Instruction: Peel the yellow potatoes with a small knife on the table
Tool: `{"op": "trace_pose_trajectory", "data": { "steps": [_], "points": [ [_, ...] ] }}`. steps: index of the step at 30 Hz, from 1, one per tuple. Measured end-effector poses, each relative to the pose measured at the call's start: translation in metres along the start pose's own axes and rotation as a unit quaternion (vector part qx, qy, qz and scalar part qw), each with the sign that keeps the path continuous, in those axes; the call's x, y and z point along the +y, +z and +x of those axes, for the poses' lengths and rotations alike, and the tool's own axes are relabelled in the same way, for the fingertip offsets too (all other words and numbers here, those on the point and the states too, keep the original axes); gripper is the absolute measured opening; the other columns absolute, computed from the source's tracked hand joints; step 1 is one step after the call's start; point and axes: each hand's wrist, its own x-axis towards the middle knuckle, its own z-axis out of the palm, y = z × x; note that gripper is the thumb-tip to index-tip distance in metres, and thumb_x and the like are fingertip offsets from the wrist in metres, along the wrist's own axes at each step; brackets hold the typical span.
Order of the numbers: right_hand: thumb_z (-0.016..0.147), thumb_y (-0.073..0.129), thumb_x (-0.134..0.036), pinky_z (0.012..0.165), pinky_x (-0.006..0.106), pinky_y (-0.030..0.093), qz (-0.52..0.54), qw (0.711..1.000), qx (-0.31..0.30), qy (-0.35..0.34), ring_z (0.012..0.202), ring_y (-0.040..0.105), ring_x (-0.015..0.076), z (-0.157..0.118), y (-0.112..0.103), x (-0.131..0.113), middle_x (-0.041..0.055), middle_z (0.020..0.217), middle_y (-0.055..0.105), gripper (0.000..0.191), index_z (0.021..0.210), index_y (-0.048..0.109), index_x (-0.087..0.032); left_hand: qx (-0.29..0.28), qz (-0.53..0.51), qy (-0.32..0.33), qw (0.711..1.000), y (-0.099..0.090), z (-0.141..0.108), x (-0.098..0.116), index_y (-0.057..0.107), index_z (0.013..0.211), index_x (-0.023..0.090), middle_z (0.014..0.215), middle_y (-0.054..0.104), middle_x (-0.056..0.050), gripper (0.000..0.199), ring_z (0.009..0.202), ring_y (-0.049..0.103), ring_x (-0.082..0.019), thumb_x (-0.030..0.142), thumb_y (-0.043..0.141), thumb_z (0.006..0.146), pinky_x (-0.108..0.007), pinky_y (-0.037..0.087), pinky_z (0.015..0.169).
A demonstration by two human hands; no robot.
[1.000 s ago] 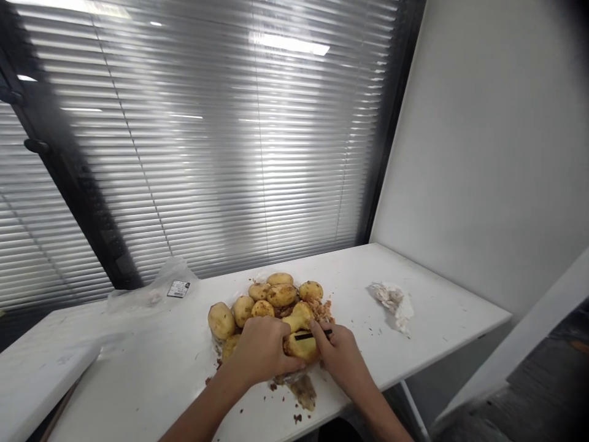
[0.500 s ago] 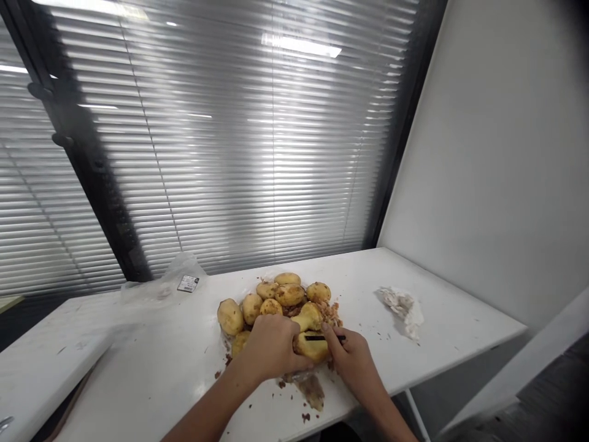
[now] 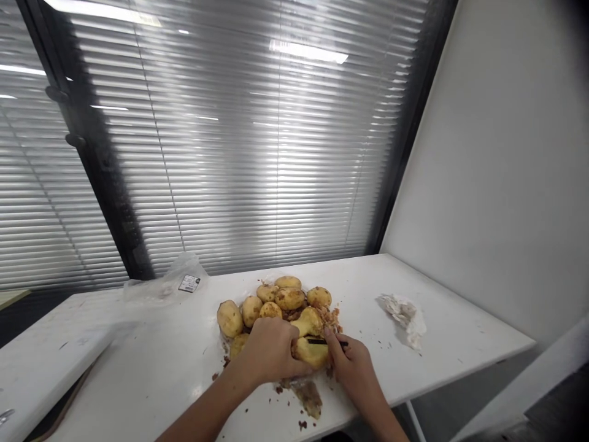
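My left hand [image 3: 275, 348] is closed around a peeled yellow potato [image 3: 310, 353], with fingers and thumb gripping its left end. My right hand [image 3: 352, 362] grips a slim black blade-like tool [image 3: 316, 341], which lies flat across the potato's upper side. The tool's handle is mostly hidden in the fingers, so its exact kind is unclear. Just beyond the held potato is another pale yellow potato [image 3: 309, 320]. Several more potatoes, such as one at the left [image 3: 229, 318], are heaped around the hands, some with brown patches.
Brown peelings [image 3: 330, 318] lie beside the heap, and wet scraps [image 3: 309, 398] are near the front edge of the white table [image 3: 161, 368]. A crumpled tissue [image 3: 405, 316] is at right. A clear plastic bag [image 3: 165, 285] lies back left, near a white board-like object [image 3: 55, 374].
The view has shifted slightly. The black tool has moved a little and tilts more on the potato. Both hands keep their grips.
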Motion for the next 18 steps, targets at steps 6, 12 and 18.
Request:
{"op": "trace_pose_trajectory", "data": {
  "steps": [6,12,18],
  "points": [
    [0.085,0.042,-0.070,0.046,0.027,0.033,-0.024,0.999,0.048,0.007,0.042,0.048,0.0166,0.0013,-0.0012,0.0017,0.0019,0.042,0.053,0.060,0.050,0.050,-0.022,0.003,-0.001,-0.004,1.000,0.0003,-0.0001,0.0000,0.059,0.061,0.020,0.062,0.061,-0.002,0.041,0.060,0.055,-0.019,0.060,0.067,0.063,-0.030,0.023,0.052],
    [0.086,0.039,-0.070,0.043,0.026,0.032,0.024,1.000,-0.010,0.015,0.039,0.044,0.0153,0.0018,-0.0012,-0.0009,-0.0002,0.039,0.048,0.059,0.049,0.045,-0.023,0.005,0.002,-0.009,1.000,0.0023,0.0006,-0.0015,0.059,0.061,0.020,0.064,0.062,-0.002,0.040,0.062,0.056,-0.019,0.059,0.068,0.062,-0.030,0.023,0.053],
    [0.086,0.037,-0.070,0.044,0.027,0.031,-0.016,0.999,0.040,0.030,0.039,0.043,0.0153,0.0028,-0.0013,0.0025,0.0001,0.039,0.047,0.060,0.048,0.042,-0.023,0.006,0.003,-0.006,1.000,0.0028,0.0004,-0.0019,0.059,0.062,0.020,0.066,0.065,-0.002,0.039,0.063,0.057,-0.019,0.059,0.068,0.062,-0.030,0.022,0.053]
  ]
}}
